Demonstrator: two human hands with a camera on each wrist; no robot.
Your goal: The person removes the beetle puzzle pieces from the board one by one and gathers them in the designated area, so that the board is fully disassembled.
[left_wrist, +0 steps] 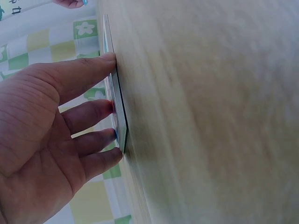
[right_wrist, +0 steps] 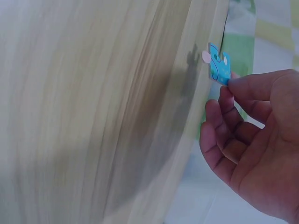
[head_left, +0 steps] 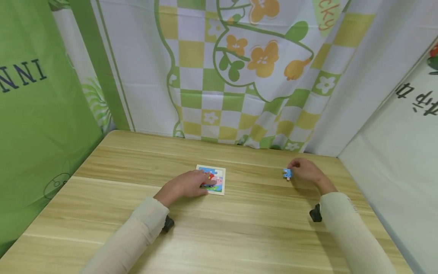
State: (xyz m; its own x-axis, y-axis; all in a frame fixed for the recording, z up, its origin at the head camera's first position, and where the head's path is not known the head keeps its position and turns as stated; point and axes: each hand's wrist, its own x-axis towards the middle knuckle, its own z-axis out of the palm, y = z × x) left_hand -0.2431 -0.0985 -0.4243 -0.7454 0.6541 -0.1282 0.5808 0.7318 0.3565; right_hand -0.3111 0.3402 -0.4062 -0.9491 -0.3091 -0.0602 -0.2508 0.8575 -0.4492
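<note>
A small square jigsaw puzzle [head_left: 224, 182] with a pale frame and a colourful cartoon picture lies on the table. Bare pale backing shows at its upper right corner. My left hand [head_left: 187, 184] rests on the picture and covers its left part. In the left wrist view, the thumb [left_wrist: 100, 65] touches the board's edge and the fingertips touch its face. To the right, my right hand [head_left: 306, 172] pinches a blue puzzle piece [head_left: 286, 173] between thumb and fingers. The right wrist view shows this piece [right_wrist: 219, 66] held above the table, with a pink knob on one side.
The wooden table [head_left: 239, 228] has light and dark grain. Behind it hangs a green, yellow and white checked curtain [head_left: 212, 99]. A green cloth [head_left: 44, 125] hangs at the left and a white one [head_left: 403, 125] at the right. Each wrist bears a dark camera [head_left: 316, 213].
</note>
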